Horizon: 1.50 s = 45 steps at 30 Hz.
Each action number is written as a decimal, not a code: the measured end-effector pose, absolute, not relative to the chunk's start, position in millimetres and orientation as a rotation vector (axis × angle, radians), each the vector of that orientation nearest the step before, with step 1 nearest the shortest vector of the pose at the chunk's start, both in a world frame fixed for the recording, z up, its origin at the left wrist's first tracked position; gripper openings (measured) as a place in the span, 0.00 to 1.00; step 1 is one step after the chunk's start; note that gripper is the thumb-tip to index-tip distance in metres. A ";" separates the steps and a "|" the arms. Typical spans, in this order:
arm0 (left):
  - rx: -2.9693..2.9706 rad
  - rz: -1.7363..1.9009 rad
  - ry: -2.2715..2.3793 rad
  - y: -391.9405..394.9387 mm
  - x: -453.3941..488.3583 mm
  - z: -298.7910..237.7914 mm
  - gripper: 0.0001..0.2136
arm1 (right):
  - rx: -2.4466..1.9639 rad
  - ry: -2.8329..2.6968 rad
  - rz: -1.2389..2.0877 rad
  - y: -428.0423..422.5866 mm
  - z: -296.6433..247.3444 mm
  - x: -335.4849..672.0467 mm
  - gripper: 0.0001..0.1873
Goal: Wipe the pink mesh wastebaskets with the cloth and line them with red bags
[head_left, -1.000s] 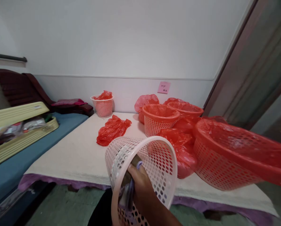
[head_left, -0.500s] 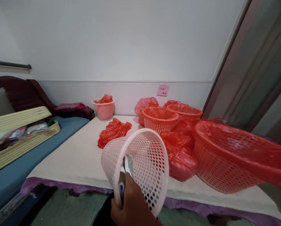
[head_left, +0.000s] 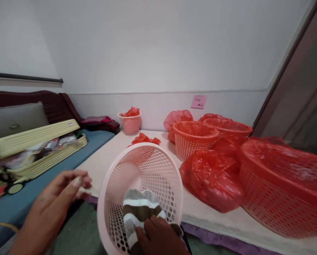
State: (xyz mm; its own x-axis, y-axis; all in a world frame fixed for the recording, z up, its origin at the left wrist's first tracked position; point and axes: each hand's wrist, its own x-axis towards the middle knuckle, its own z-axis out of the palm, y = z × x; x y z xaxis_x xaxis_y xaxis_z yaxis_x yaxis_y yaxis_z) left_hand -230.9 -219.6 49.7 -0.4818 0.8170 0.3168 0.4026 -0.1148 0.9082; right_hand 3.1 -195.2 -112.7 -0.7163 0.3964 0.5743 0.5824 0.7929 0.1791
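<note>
A pale pink plastic basket (head_left: 113,166) with a perforated wall is tilted in front of me, its mouth facing me. A striped cloth (head_left: 141,209) in grey, white and brown lies at its mouth, perhaps a sock. My right hand (head_left: 162,235) grips this cloth with curled fingers, in front of the basket's lower rim. Left of the basket, apart from it, my left hand (head_left: 60,200) has thumb and fingers pinched together. A small whitish strip shows at its fingertips, too blurred to name.
Red-bagged baskets (head_left: 281,198) and a filled red bag (head_left: 211,180) stand at right on the white-covered table (head_left: 94,159). Another small basket (head_left: 131,125) stands by the wall. At left, an open cream case (head_left: 52,156) lies on the blue bed (head_left: 101,138).
The basket has turned so its mouth faces me more. The striped cloth now shows plainly at the mouth under my right hand. My left hand has come into view at left.
</note>
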 end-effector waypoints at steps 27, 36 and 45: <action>1.114 1.721 1.240 -196.8 -162.7 -26.7 0.20 | -1.170 -2.609 0.498 -168.4 -92.7 62.9 0.16; 0.705 1.771 1.210 -211.3 -136.6 -36.2 0.26 | -0.922 -0.601 1.610 -133.4 -63.4 38.8 0.15; 0.649 1.810 1.201 -215.0 -112.1 -56.6 0.22 | -0.838 -0.897 1.491 -169.1 -23.8 -20.7 0.17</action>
